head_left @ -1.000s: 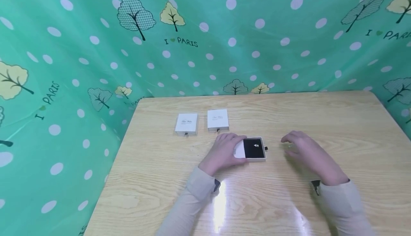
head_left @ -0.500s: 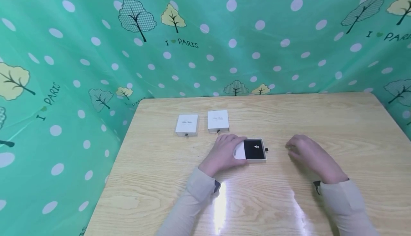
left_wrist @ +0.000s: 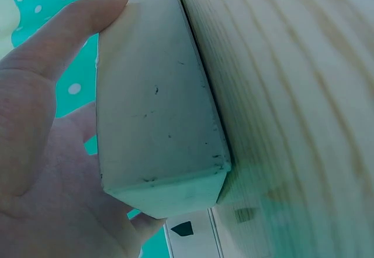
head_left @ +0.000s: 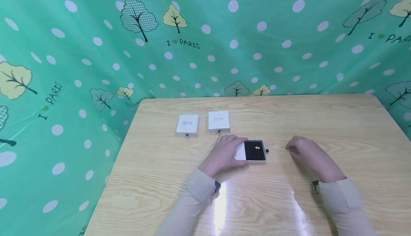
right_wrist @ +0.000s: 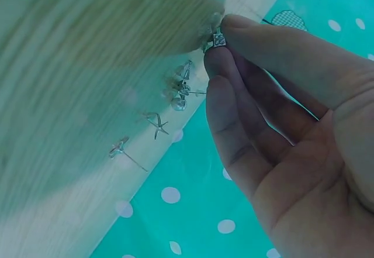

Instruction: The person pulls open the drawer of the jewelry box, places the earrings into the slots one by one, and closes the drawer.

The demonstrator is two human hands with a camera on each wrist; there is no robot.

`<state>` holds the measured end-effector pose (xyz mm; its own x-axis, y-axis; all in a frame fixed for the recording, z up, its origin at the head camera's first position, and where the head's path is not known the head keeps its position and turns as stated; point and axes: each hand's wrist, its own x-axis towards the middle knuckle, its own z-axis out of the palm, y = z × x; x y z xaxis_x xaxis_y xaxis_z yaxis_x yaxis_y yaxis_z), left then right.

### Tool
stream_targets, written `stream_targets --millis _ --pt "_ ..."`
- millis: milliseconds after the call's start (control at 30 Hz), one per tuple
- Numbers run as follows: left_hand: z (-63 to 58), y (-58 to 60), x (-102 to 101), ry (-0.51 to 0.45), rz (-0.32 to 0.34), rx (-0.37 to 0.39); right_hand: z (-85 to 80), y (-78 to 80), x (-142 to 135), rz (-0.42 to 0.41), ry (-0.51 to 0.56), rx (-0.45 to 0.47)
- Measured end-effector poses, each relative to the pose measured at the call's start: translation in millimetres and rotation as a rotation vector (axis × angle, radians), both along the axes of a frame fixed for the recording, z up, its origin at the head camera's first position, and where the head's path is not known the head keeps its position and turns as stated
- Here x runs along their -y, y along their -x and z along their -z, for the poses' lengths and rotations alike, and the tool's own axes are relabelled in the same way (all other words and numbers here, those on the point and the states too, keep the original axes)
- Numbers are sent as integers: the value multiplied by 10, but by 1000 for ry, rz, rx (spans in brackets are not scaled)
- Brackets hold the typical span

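Note:
My left hand grips the sides of a white sliding jewellery box, thumb along the near side. Its drawer is pulled out to the right, showing a black pad with a small shiny earring on it. To the right of the box, my right hand pinches a tiny earring with a square stone between thumb and forefinger, at the tabletop. Beside those fingertips lie several loose earrings, among them a pearl one, a star-shaped one and one with a long post.
Two closed white boxes with printed lids, a left one and a right one, stand behind my left hand. The wooden table meets a green dotted curtain at its back edge.
My right hand has shifted slightly right, and its thumb and fingers have come together in a pinch on the earring. The left hand and the box stay in place.

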<state>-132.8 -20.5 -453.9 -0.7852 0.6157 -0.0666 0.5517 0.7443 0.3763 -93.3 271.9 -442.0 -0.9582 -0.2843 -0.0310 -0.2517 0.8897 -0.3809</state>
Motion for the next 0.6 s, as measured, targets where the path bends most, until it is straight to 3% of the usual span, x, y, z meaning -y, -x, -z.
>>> stream_targets --millis 600 --pt "-30 -3 2 4 -2 9 6 24 67 22 -20 -21"
